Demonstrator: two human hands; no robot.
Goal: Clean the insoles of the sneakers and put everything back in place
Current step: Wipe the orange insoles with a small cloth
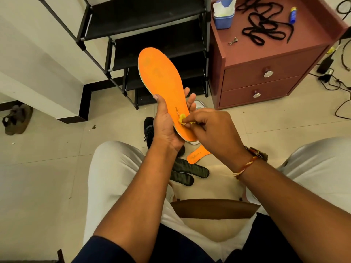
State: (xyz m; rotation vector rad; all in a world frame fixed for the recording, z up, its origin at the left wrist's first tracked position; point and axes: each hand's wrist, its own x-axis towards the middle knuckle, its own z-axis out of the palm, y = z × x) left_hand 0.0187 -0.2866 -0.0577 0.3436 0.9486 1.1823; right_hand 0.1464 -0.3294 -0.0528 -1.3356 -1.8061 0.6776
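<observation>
Being wiped: orange insole gripped by left hand, yellow cloth pinched by right hand. Other insoles (floor, nearer) probably not yet done.

Left hand grips orange insole; right hand presses yellow, seemingly cloth, wad.

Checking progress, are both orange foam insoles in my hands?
No, the left hand grips one orange foam insole; the second orange insole lies on the floor.

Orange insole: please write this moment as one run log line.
step: cleaning orange insole, heel end | left hand: holds insole | right hand: pinches yellow wipe against it | floor: second orange insole, dark insoles
</observation>
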